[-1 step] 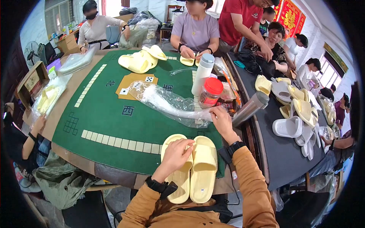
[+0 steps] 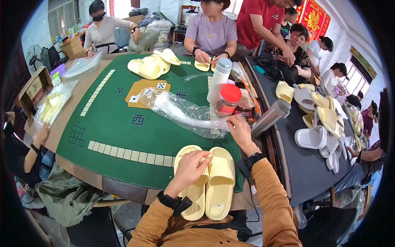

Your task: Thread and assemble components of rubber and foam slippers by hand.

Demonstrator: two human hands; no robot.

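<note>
A pair of pale yellow slippers (image 2: 218, 181) lies side by side at the near edge of the green table mat (image 2: 115, 136). My left hand (image 2: 190, 168) lies on top of the left slipper, its fingers curled over the strap. Further out, my right hand (image 2: 240, 131) pinches the near end of a crumpled clear plastic bag (image 2: 181, 110). The bag stretches away to the left across the mat.
A white tumbler (image 2: 219, 78), a red-lidded jar (image 2: 227, 101) and a steel flask (image 2: 271, 117) stand just beyond my right hand. More yellow slippers (image 2: 150, 66) are piled at the far side. White and yellow slippers (image 2: 317, 119) cover the dark table to the right. People sit around both tables.
</note>
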